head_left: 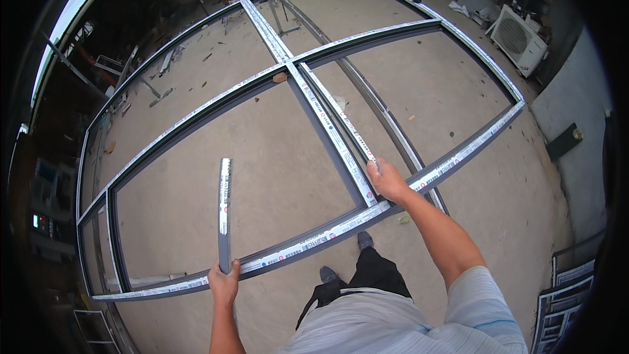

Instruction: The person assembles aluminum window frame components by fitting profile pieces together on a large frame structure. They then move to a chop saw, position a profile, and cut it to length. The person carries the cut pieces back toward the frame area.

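A large dark grey window frame (331, 232), covered with white printed film, lies at about waist height in front of me. Its bars divide it into several panes without glass. My left hand (225, 283) is closed round the near end of a short grey profile strip (225, 210), which points away from me across the near rail. At the middle bar (331, 134), my right hand (388, 181) grips the near end of a longer film-covered strip (337, 110). That strip runs beside the bar, its far end near the crossing of the bars.
A metal support beam (383, 117) passes under the frame. An air-conditioner unit (519, 40) stands by the right wall, with small frames (567, 301) stacked at lower right. Debris and tools lie on the concrete floor (255, 131) at left.
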Demonstrator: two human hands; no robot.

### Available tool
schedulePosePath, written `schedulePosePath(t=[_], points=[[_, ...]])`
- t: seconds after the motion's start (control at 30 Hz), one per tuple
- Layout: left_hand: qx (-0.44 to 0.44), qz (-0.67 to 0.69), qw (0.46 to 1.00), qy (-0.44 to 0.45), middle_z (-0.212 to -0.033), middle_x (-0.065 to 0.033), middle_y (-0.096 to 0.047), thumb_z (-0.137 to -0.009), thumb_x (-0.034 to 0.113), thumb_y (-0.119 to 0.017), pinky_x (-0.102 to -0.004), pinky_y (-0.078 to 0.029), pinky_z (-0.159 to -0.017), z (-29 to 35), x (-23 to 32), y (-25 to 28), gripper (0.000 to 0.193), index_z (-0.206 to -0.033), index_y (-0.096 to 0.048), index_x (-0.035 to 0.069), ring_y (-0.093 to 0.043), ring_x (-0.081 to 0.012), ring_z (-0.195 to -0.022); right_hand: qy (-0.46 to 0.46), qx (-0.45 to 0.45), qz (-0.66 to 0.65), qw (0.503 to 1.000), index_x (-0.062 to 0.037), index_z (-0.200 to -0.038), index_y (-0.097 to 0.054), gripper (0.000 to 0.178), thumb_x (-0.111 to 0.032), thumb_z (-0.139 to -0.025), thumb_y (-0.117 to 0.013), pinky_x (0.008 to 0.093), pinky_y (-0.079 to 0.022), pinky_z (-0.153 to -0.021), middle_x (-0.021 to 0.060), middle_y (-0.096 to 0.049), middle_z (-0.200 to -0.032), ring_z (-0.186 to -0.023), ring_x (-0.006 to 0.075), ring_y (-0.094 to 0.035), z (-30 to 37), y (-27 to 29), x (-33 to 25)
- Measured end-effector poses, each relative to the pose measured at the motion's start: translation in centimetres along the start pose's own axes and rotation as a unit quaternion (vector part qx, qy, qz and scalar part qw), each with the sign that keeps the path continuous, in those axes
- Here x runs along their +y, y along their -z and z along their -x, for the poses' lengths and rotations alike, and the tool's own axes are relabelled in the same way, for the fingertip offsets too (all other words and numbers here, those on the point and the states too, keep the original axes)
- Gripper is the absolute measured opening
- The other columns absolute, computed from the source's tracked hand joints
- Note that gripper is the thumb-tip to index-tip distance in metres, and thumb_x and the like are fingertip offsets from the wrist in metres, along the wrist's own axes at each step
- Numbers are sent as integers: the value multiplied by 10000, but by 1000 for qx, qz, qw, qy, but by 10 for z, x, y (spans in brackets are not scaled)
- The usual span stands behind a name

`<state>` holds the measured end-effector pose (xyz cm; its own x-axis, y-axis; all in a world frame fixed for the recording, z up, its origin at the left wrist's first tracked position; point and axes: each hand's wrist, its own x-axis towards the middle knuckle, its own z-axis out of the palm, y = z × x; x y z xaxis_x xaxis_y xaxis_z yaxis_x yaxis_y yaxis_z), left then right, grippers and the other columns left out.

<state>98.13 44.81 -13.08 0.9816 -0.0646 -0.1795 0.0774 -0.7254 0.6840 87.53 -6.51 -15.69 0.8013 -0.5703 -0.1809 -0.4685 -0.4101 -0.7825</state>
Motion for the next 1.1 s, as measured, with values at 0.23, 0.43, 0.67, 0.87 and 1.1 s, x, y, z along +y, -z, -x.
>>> schedulePosePath(t=[0.23, 0.43, 0.67, 0.87, 1.1], points=[[67, 48, 996, 15, -763, 29, -614, -997, 213, -826, -274, -427, -576, -2, -54, -27, 232, -998, -681, 31, -518, -76, -653, -12, -41, -29, 999, 40, -1210, -631, 492, -416, -1146, -458, 564, -535, -919, 378, -711, -1059, -1073, 565, -683, -31, 0, 4], [85, 17, 996, 32, -863, -31, -701, -991, 237, -826, -332, -532, -797, 2, -27, -32, 291, -1068, -697, -11, -604, -141, -812, 26, -65, -100, 993, 32, -1212, -581, 450, -400, -1147, -473, 569, -532, -902, 379, -696, -1053, -1049, 582, -671, -40, -4, 25], [74, -20, 994, 80, -784, 17, -618, -1021, 319, -807, -279, -457, -553, 1, -19, -31, 301, -1024, -663, 55, -535, -88, -621, 0, -154, -97, 983, 5, -1274, -552, 423, -396, -1168, -467, 429, -529, -821, 167, -666, -902, -848, 267, -643, -51, 19, 14], [64, -15, 991, 114, -767, 30, -581, -1020, 309, -812, -271, -451, -544, 1, -13, -28, 297, -1020, -659, 55, -511, -79, -604, -28, -195, -67, 978, 52, -1217, -525, 482, -422, -1162, -455, 554, -534, -853, 338, -715, -982, -945, 548, -701, -56, 29, 5], [56, 11, 991, 117, -760, 41, -568, -1024, 283, -811, -253, -428, -534, -3, -23, -25, 266, -1027, -662, 63, -494, -65, -605, -23, -171, -26, 985, 7, -1191, -526, 428, -412, -1172, -442, 544, -527, -812, 285, -696, -900, -873, 498, -698, -65, 47, 26]])
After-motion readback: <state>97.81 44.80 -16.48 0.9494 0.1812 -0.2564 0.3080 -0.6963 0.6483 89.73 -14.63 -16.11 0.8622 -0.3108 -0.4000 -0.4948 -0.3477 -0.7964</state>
